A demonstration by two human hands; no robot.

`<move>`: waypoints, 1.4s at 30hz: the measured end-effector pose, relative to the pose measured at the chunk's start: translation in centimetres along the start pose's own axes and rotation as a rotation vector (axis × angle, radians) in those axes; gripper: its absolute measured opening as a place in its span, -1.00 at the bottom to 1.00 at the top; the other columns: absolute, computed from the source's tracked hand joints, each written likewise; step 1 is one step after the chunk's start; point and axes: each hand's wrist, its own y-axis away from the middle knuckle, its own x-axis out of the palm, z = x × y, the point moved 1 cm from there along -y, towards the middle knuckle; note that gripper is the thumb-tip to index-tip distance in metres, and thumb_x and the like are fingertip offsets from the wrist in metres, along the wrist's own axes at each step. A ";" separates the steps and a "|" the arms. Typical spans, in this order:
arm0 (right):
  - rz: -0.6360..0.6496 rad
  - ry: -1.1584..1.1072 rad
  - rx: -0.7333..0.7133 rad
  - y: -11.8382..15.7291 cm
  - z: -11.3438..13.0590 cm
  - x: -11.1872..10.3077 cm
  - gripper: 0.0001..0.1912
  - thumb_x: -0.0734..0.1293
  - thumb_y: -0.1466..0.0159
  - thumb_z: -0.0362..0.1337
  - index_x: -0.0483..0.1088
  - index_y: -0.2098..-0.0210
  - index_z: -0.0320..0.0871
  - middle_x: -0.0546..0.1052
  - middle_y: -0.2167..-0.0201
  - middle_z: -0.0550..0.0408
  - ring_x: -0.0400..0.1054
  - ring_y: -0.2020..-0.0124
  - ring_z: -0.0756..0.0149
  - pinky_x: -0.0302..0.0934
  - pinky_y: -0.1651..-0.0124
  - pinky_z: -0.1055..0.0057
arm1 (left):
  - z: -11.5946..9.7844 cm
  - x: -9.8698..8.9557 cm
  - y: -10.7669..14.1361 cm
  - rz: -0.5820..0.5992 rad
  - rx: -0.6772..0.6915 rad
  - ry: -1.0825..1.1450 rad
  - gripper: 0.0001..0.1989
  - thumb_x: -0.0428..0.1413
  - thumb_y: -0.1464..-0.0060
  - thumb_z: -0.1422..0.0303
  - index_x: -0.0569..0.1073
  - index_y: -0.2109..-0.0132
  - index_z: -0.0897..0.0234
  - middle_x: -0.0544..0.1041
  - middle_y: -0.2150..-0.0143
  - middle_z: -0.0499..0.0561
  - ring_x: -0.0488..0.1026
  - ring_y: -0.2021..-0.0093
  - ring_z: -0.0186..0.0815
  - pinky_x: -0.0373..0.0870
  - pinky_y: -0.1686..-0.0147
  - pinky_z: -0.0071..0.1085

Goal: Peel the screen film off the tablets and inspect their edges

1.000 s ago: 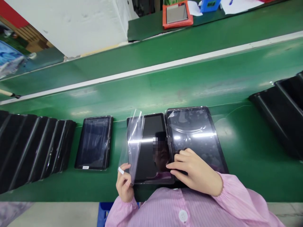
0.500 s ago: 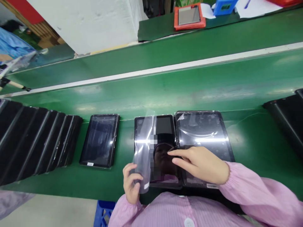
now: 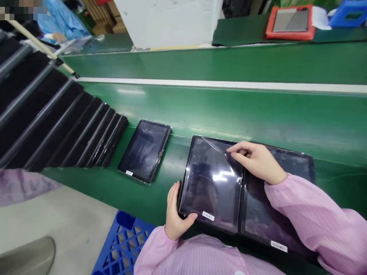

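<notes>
Green assembly bench (image 3: 218, 114) stretching across the whole view, a white rail (image 3: 218, 85) running along its far edge. A second green belt (image 3: 229, 65) is lying parallel just beyond the bench. Farther beyond the bench, a white square pillar (image 3: 169, 21) is rising left of centre, and a dark green mat (image 3: 237, 36) is lying toward the right, carrying an orange-red tray (image 3: 289, 25) and a blue box (image 3: 348, 13). Far past the bench's left end, a person in blue (image 3: 61, 25) is standing near stacked brown goods (image 3: 100, 13), possibly cartons; view blurred. Grey floor (image 3: 65, 229) is showing on the bench's near side, a blue plastic crate (image 3: 123, 244) sitting against it. Overhead light is glinting along the bench.
</notes>
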 end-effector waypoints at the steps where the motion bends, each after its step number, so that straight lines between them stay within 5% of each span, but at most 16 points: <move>1: 0.019 -0.039 0.002 0.0 -0.2 0.0 -0.73 0.34 -0.09 -0.11 0.58 0.33 -0.12 0.45 0.57 0.12 0.27 0.54 0.31 0.15 0.42 0.34 | 0.0 0.0 0.0 0.000 0.018 -0.007 -0.13 0.08 -0.10 -0.13 0.09 -0.40 0.24 0.28 -0.32 0.33 0.24 -0.33 0.13 0.28 -0.21 0.12; 6: 0.154 -0.271 -0.057 -0.1 -0.2 -0.8 -0.77 0.44 -0.05 -0.11 0.47 0.56 -0.14 0.49 0.39 0.04 0.31 0.43 0.31 0.17 0.37 0.35 | -0.1 0.0 -0.5 -0.008 0.040 -0.013 -0.15 0.09 -0.08 -0.13 0.16 -0.37 0.25 0.35 -0.29 0.31 0.25 -0.32 0.13 0.30 -0.21 0.12; 18: 0.278 -0.597 -0.154 -0.3 -1.6 -2.3 -0.78 0.43 -0.04 -0.24 0.40 0.69 -0.11 0.34 0.57 0.09 0.17 0.52 0.32 0.01 0.44 0.33 | 0.4 0.0 -0.5 -0.007 0.066 0.009 -0.10 0.08 -0.05 -0.18 0.13 -0.39 0.24 0.34 -0.29 0.32 0.26 -0.31 0.14 0.29 -0.21 0.15; 32: 0.280 -0.528 -0.192 -0.4 -1.4 -2.5 -0.78 0.34 0.03 -0.32 0.31 0.77 -0.09 0.32 0.63 0.02 0.20 0.56 0.25 0.05 0.47 0.23 | 0.2 -0.2 -0.5 0.011 0.050 0.021 -0.13 0.10 -0.06 -0.15 0.16 -0.38 0.25 0.33 -0.30 0.32 0.26 -0.31 0.13 0.29 -0.21 0.15; 36: -0.037 -0.388 -0.260 0.1 -1.5 -1.3 -0.95 0.37 -0.06 -0.29 0.39 0.48 -0.09 0.40 0.45 0.05 0.29 0.47 0.25 0.21 0.41 0.24 | 0.2 -0.3 -0.4 -0.004 0.048 0.077 -0.32 0.00 -0.23 0.00 0.18 -0.37 0.23 0.32 -0.32 0.27 0.26 -0.32 0.04 0.28 -0.24 0.06; 39: -0.362 -0.158 -0.332 0.5 -1.2 -0.2 -0.52 0.43 -0.07 -0.29 0.35 0.01 -0.12 0.41 0.12 -0.09 0.34 0.23 0.15 0.30 0.27 0.22 | 0.5 -0.1 -0.3 -0.051 -0.005 0.114 -0.49 -0.10 -0.33 0.18 0.22 -0.35 0.19 0.33 -0.32 0.22 0.28 -0.32 -0.05 0.28 -0.25 -0.02; 42: -0.475 0.294 -0.561 1.2 -0.4 0.4 -0.54 0.40 -0.17 -0.27 0.36 -0.06 -0.24 0.45 0.03 -0.24 0.34 0.02 -0.04 0.30 0.00 0.01 | 0.8 0.3 -0.2 -0.101 -0.045 0.104 -0.50 -0.07 -0.33 0.28 0.18 -0.36 0.19 0.34 -0.31 0.22 0.29 -0.32 -0.09 0.29 -0.24 -0.07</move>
